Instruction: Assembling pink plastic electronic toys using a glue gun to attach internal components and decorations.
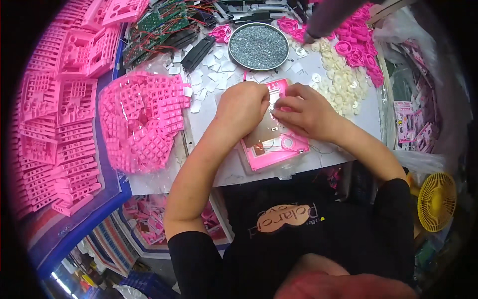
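In front of me lies a pink plastic casing (269, 159), with a brown circuit board (264, 130) and thin wires in it. My left hand (243, 107) is closed over the upper left of the board, its fingertips bent down and partly hidden. From the other side my right hand (309, 113) reaches in, fingers curled and pressed together at the board's right part. Whatever either hand pinches is too small or covered to make out. A round dish (259, 46) heaped with small silvery screws stands just beyond both hands.
A bag of pink keypads (144, 119) lies left, beside stacked pink casings (74, 124). White paper pieces (215, 65), a black plastic part (198, 52) and green circuit boards (157, 25) lie beyond. Cream discs (343, 84) and pink parts (356, 45) sit right, under a dark hanging tool (323, 20).
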Action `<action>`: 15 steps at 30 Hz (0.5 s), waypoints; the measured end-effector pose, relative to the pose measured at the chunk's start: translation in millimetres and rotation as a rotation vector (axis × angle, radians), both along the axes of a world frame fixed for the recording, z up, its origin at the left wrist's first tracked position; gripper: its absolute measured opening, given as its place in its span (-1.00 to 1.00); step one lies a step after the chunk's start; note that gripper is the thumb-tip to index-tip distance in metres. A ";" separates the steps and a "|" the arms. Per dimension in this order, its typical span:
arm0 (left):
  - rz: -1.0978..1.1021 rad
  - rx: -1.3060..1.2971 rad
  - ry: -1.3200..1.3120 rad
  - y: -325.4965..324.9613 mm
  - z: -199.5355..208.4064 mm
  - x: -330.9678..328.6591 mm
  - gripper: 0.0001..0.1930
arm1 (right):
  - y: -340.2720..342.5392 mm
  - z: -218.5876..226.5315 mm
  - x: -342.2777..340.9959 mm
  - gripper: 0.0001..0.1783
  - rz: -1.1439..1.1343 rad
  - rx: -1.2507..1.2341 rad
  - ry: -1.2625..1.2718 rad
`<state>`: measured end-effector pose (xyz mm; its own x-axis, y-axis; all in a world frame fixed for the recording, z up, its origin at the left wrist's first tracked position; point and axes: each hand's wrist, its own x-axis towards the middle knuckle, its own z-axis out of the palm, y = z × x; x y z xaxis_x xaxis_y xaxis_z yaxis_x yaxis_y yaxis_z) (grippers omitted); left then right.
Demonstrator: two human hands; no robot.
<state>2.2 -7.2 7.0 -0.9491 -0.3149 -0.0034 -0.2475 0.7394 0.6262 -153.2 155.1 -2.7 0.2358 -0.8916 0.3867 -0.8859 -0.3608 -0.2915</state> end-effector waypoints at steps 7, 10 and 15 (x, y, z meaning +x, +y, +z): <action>-0.051 -0.044 -0.048 -1.2 -1.8 -4.0 -0.86 | -3.6 9.7 -6.4 -0.84 0.011 0.197 -0.145; -0.066 -0.087 -0.071 -0.6 -1.7 -5.6 -0.87 | -1.4 6.0 6.5 -0.82 -0.056 0.189 -0.046; -0.056 -0.069 -0.002 -0.8 -2.9 -0.2 -0.87 | 3.4 17.3 -2.2 -0.79 -0.035 0.252 -0.246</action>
